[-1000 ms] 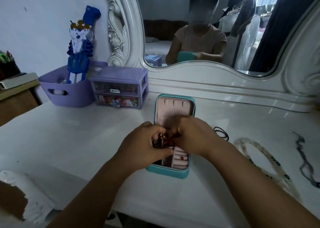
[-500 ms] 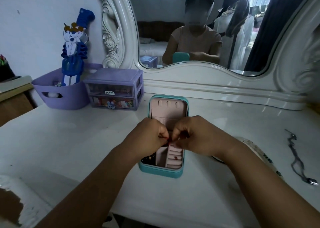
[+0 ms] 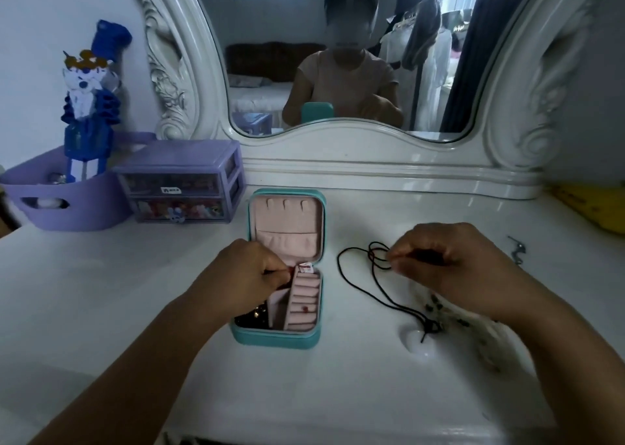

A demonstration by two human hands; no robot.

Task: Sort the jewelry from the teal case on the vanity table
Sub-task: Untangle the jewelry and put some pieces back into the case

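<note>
Teal case point(image 3: 275, 338), pink lining. Black cord point(image 3: 363, 287), white pendant point(image 3: 417, 341). Purple drawers point(image 3: 182, 180), purple basket point(image 3: 64, 207), blue-white figure point(image 3: 89, 106). White table point(image 3: 101, 292).

White vanity table point(image 3: 101, 309), glossy top. On it: open teal case point(image 3: 277, 338) at centre, lid laid flat toward the mirror. Right of the case, black cord necklace point(image 3: 358, 285) with a pale pendant point(image 3: 417, 341), lying loose. Back left: purple basket point(image 3: 72, 216), purple mini drawer unit point(image 3: 182, 187) just beside it. Far right: small metallic chain point(image 3: 517, 250), yellow item point(image 3: 595, 207) at the edge.
</note>
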